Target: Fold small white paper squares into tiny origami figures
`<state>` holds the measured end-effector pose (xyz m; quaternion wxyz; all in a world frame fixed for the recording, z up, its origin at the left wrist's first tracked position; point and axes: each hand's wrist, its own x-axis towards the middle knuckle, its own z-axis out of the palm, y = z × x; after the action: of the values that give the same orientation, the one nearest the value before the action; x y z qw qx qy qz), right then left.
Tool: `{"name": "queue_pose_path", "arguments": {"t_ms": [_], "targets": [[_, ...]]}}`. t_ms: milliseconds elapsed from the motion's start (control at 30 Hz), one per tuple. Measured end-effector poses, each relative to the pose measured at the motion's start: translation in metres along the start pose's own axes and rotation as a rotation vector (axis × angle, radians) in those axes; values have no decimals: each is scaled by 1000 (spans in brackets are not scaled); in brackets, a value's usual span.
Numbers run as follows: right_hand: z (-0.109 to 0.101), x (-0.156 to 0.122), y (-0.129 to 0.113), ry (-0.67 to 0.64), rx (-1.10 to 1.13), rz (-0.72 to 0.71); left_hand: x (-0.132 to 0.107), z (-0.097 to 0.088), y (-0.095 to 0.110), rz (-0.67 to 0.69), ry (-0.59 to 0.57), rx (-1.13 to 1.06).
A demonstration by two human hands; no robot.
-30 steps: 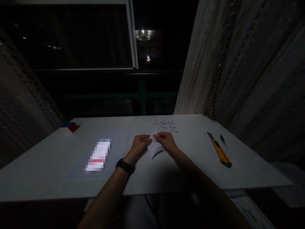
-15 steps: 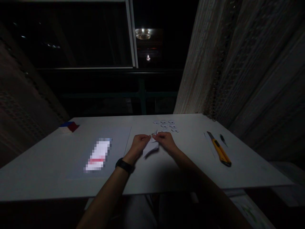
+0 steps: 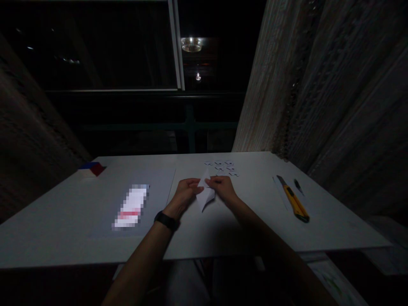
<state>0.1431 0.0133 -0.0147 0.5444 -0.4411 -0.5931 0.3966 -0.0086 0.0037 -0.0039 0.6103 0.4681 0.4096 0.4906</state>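
Note:
A small folded piece of white paper [image 3: 205, 197] is held between both hands above the middle of the table. My left hand [image 3: 185, 193], with a dark band on its wrist, pinches the paper's left side between thumb and fingers. From the right, my right hand [image 3: 223, 187] pinches the upper right part of it. The paper has a pointed top and a pointed lower end. Just beyond the hands lie several small paper pieces with dark marks [image 3: 228, 163] on the table.
On the right lie a yellow utility knife [image 3: 295, 199] and a small dark green pen-like item [image 3: 298, 185]. A blurred-out bright phone-like screen [image 3: 132, 207] is at left on a pale sheet [image 3: 161, 187]. A blue, red and white block [image 3: 91, 169] sits far left on the white table [image 3: 57, 212].
The paper has turned between my fingers, and its folded shape now stands narrower and more pointed. My left thumb lies further across it. Both hands stay in nearly the same place.

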Motion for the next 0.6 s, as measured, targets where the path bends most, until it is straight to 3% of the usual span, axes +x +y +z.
{"name": "queue_pose_path", "arguments": {"t_ms": [600], "targets": [[-1,2,1,47,-22,20,-2,4,1,-8,37,101]]}}
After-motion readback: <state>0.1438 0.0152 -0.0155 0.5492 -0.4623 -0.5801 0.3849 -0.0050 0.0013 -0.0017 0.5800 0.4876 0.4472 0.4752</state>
